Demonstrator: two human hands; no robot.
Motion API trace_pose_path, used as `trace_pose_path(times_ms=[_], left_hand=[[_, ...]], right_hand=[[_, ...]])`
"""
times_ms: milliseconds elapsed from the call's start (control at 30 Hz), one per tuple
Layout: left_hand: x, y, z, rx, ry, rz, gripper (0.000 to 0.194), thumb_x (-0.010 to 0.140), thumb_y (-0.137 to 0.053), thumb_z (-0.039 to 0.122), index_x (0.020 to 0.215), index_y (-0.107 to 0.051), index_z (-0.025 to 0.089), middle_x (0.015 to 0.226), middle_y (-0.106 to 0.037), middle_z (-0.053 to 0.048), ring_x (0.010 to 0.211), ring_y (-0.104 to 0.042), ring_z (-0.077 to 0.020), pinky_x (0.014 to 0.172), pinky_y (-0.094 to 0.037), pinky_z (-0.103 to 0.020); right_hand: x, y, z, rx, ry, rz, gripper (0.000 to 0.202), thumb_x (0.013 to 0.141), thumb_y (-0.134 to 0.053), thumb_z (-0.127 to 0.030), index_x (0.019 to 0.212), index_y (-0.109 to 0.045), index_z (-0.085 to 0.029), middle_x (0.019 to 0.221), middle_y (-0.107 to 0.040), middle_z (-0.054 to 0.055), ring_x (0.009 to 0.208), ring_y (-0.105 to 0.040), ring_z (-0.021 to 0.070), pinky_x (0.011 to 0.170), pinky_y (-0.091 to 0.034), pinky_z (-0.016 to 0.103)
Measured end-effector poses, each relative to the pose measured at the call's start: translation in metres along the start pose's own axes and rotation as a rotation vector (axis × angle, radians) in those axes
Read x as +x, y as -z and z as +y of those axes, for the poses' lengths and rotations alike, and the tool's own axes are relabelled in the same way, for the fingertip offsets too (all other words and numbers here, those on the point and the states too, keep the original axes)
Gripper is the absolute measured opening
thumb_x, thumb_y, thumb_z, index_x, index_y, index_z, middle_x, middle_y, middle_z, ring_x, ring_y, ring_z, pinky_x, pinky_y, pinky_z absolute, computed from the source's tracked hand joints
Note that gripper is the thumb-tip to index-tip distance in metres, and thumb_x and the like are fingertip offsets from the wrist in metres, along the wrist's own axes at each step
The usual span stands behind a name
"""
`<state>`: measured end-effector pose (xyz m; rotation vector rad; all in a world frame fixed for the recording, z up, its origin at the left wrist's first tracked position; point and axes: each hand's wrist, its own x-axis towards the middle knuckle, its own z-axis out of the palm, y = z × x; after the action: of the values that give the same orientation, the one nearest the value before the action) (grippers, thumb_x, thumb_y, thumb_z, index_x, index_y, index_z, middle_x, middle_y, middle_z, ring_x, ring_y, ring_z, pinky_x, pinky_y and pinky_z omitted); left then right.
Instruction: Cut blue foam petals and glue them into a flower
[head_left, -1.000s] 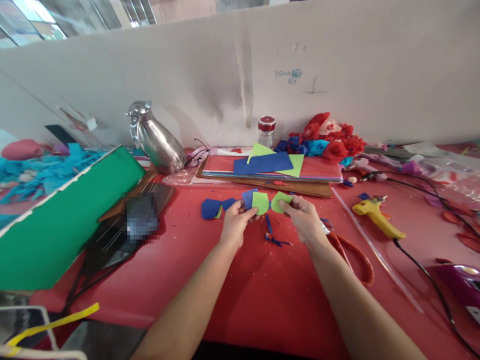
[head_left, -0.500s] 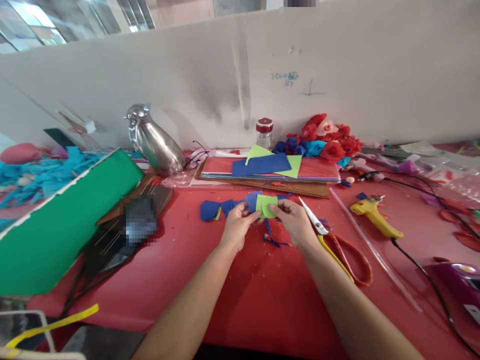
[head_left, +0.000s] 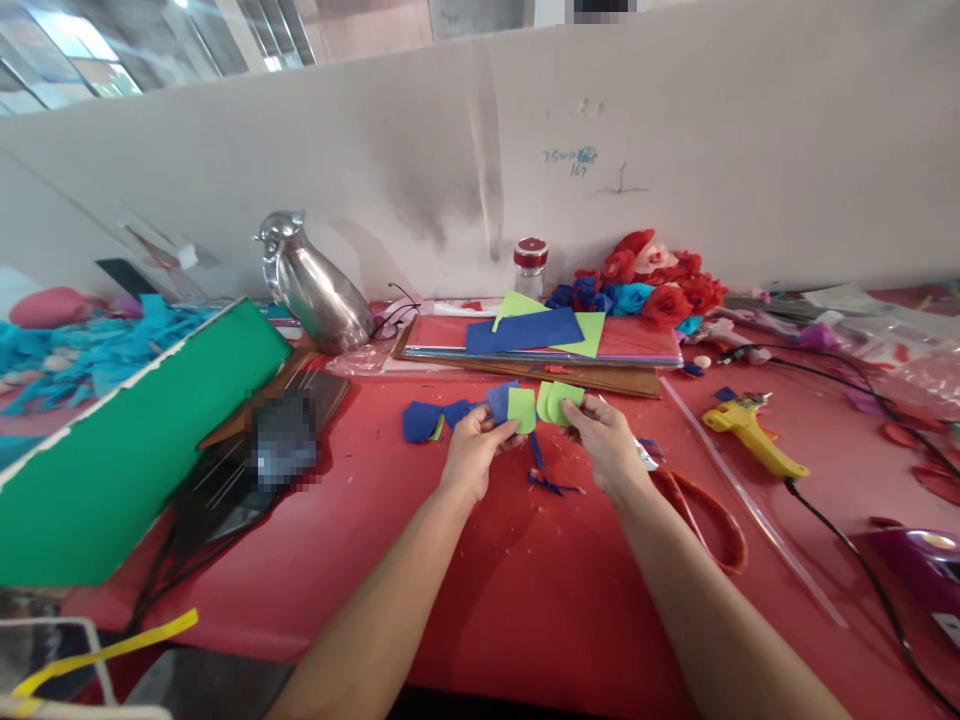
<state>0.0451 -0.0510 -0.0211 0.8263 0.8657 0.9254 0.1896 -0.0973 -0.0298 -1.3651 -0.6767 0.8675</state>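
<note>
Pinched in my left hand [head_left: 480,447] are a green paper piece [head_left: 522,411] and a blue paper piece [head_left: 501,400] behind it. Overlapping green paper pieces [head_left: 559,402] with rounded edges are held between the fingers of my right hand [head_left: 598,440]. A small gap separates the two sets of green pieces. Cut blue pieces [head_left: 421,421] lie on the red table just left of my left hand, and blue scraps [head_left: 551,484] lie below my hands. Red and yellow handled scissors [head_left: 716,520] are partly hidden under my right hand and forearm.
Stacked paper sheets [head_left: 637,343] lie behind my hands. A metal jug [head_left: 322,295], a red-lidded jar [head_left: 530,262] and paper flowers [head_left: 664,290] stand farther back. A yellow glue gun [head_left: 754,435] with a cord is at the right, a green board [head_left: 135,450] at the left.
My right hand has moved a little to the right with several green pieces, parting them from the green and blue pieces in my left hand. It now covers more of the scissors.
</note>
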Motion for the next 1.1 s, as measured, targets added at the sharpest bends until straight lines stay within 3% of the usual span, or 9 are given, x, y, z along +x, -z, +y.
trace_pose_path(times_ms=[200,400,500,667,933,1100], left_hand=[[-0.001,-0.001,0.000,0.033,0.023,0.009,0.030,0.056,-0.078,0.016,0.083,-0.065,0.015,0.078,-0.070,-0.004,0.068,-0.064,-0.0133,0.067,-0.052,-0.026],[-0.002,0.000,-0.003,0.083,0.044,-0.041,0.031,0.058,-0.079,0.017,0.085,-0.064,0.014,0.079,-0.069,-0.004,0.070,-0.064,-0.0135,0.068,-0.054,-0.027],[-0.002,0.001,-0.005,0.124,0.067,-0.084,0.030,0.060,-0.078,0.016,0.087,-0.065,0.014,0.083,-0.070,-0.006,0.071,-0.065,-0.0140,0.066,-0.054,-0.027],[-0.002,0.002,-0.009,0.159,0.085,-0.144,0.031,0.061,-0.078,0.016,0.089,-0.065,0.014,0.084,-0.071,-0.007,0.072,-0.066,-0.0154,0.065,-0.054,-0.027],[-0.001,0.002,-0.009,0.169,0.081,-0.186,0.035,0.059,-0.080,0.019,0.090,-0.064,0.014,0.086,-0.071,-0.007,0.076,-0.066,-0.0169,0.069,-0.055,-0.030],[-0.001,0.004,-0.013,0.170,0.093,-0.184,0.038,0.059,-0.080,0.020,0.091,-0.062,0.014,0.083,-0.070,-0.006,0.073,-0.065,-0.0160,0.069,-0.055,-0.032]], right_hand=[[-0.002,-0.002,-0.004,0.027,0.005,-0.049,0.032,0.061,-0.073,-0.047,0.066,-0.060,-0.018,0.057,-0.056,-0.003,0.052,-0.046,0.0105,0.050,-0.034,0.024],[-0.002,-0.005,0.001,-0.045,0.073,-0.165,0.023,0.064,-0.070,-0.040,0.072,-0.064,-0.019,0.068,-0.066,0.000,0.066,-0.059,0.0159,0.065,-0.045,0.028],[0.001,-0.004,0.009,-0.123,0.123,-0.141,0.020,0.068,-0.066,-0.037,0.076,-0.063,-0.020,0.072,-0.067,0.001,0.070,-0.062,0.0181,0.069,-0.047,0.030],[0.003,0.000,0.014,-0.314,0.214,-0.096,0.017,0.073,-0.060,-0.037,0.076,-0.061,-0.020,0.072,-0.067,0.002,0.067,-0.061,0.0181,0.065,-0.046,0.029],[-0.007,-0.002,-0.004,-0.609,0.350,-0.047,0.017,0.078,-0.053,-0.036,0.074,-0.059,-0.021,0.065,-0.064,0.001,0.060,-0.056,0.0166,0.058,-0.039,0.026],[-0.010,-0.004,-0.008,-0.665,0.428,-0.131,0.014,0.078,-0.052,-0.032,0.077,-0.061,-0.021,0.069,-0.066,0.002,0.065,-0.059,0.0178,0.057,-0.039,0.025]])
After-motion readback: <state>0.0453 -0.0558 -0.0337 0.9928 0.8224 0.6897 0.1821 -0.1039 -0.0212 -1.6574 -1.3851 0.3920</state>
